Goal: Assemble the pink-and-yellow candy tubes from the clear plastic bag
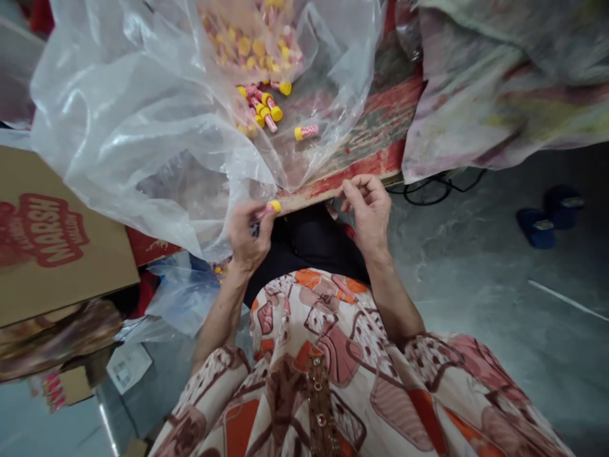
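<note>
Fingers of left hand (247, 238): pinching a yellow-capped tube (269, 208) at the tabletop (361, 168) edge.
Fingers of right hand (370, 212): tips pressed together just beside that edge.
Plastic bag (143, 114): on the tabletop, with more tubes (266, 108) inside.

A plastic bag (143, 114) sprawls over the board (375, 146) at upper centre, tubes (266, 108) inside it; a carton (57, 241) sits at left, slippers (547, 219) on the floor (476, 304) at right.

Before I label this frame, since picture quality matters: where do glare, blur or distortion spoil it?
Head view: glare streaks the clear plastic bag, veiling the yellow-capped tubes inside; the left hand and its tube look slightly soft; the wide lens bends the frame's edges.
</note>
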`<move>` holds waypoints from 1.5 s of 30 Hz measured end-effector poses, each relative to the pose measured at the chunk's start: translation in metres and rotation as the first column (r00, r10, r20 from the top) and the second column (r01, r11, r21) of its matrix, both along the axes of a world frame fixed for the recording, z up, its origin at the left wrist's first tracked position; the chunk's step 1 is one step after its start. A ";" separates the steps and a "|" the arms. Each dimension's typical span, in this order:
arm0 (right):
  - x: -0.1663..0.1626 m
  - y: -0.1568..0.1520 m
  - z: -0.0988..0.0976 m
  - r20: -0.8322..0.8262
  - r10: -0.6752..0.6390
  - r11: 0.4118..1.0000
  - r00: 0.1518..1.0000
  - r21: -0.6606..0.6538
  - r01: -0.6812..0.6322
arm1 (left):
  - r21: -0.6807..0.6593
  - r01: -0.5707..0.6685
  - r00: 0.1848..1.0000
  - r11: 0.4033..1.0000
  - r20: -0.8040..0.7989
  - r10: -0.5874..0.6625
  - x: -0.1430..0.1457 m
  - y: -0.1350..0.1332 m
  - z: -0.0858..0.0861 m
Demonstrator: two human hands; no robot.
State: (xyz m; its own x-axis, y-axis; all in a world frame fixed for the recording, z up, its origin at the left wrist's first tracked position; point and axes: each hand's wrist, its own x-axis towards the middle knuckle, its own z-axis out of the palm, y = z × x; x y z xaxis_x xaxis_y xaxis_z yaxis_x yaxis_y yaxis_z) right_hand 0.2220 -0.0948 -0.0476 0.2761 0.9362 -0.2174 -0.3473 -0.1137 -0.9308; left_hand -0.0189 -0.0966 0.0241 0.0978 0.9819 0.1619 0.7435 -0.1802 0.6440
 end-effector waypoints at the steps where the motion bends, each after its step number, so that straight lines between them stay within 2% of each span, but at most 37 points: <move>1: 0.000 0.000 0.000 -0.004 -0.006 1.000 1.000 -0.001 0.006 | -0.018 0.038 0.999 0.999 0.000 -0.038 0.000 0.000 0.000; 2: 0.000 0.000 0.000 -0.008 -0.006 1.000 1.000 -0.005 0.006 | -0.034 0.056 0.998 0.998 0.006 -0.056 -0.001 -0.001 -0.001; 6: 0.001 0.001 -0.002 -0.008 0.020 1.000 1.000 -0.023 -0.020 | -0.018 -0.025 0.997 1.000 0.070 0.027 -0.003 0.000 0.000; 8: 0.001 0.001 -0.001 0.009 0.009 1.000 1.000 -0.018 -0.009 | -0.098 0.016 0.996 0.995 0.089 -0.007 -0.004 0.001 0.001; 10: -0.001 -0.002 0.001 0.033 0.010 1.000 0.999 0.002 -0.010 | -0.193 0.011 0.988 0.981 0.153 0.019 -0.005 0.000 0.004; 13: -0.009 -0.009 0.007 0.048 0.066 0.997 0.997 0.026 -0.067 | -0.265 -0.030 0.953 0.964 0.283 0.108 -0.005 -0.002 0.008; 16: -0.020 -0.017 0.010 0.042 0.160 0.987 0.986 0.023 -0.161 | -0.253 -0.006 0.938 0.967 0.335 0.094 -0.003 -0.003 0.009; 19: -0.028 -0.021 0.006 0.058 0.204 0.979 0.977 0.011 -0.205 | -0.115 -0.056 0.948 0.992 0.305 0.089 -0.001 -0.003 0.003; 21: -0.030 -0.022 0.003 0.062 0.189 0.982 0.980 -0.006 -0.189 | -0.050 -0.041 0.974 0.998 0.222 0.051 0.000 -0.002 -0.001; 24: -0.027 -0.021 -0.001 0.051 0.155 0.988 0.987 -0.025 -0.153 | -0.094 0.075 0.994 0.993 0.084 -0.067 0.002 -0.001 -0.003; 28: -0.022 -0.020 -0.004 0.062 0.126 0.992 0.990 -0.024 -0.125 | -0.033 -0.018 0.994 0.999 0.105 0.022 0.006 -0.001 0.001; 31: -0.023 -0.022 -0.004 0.064 0.127 0.992 0.990 -0.034 -0.125 | -0.195 0.058 0.984 0.979 0.178 -0.023 0.010 0.001 0.004; 33: -0.024 -0.024 -0.002 0.066 0.161 0.987 0.985 -0.028 -0.160 | -0.299 0.045 0.947 0.953 0.316 0.054 0.013 0.002 0.007; 36: -0.028 -0.029 0.005 0.037 0.268 0.963 0.963 0.029 -0.269 | -0.384 0.023 0.781 0.923 0.584 0.224 0.018 0.000 0.012; 39: -0.032 -0.033 0.015 0.018 0.362 0.927 0.932 0.099 -0.362 | -0.474 0.066 0.650 0.878 0.689 0.322 0.024 -0.003 0.012; 42: -0.038 -0.035 0.021 0.025 0.380 0.917 0.925 0.126 -0.380 | -0.519 0.070 0.627 0.852 0.687 0.367 0.027 -0.006 0.008; 45: -0.043 -0.036 0.021 0.012 0.350 0.932 0.937 0.097 -0.349 | -0.518 0.072 0.633 0.853 0.685 0.362 0.029 -0.008 0.005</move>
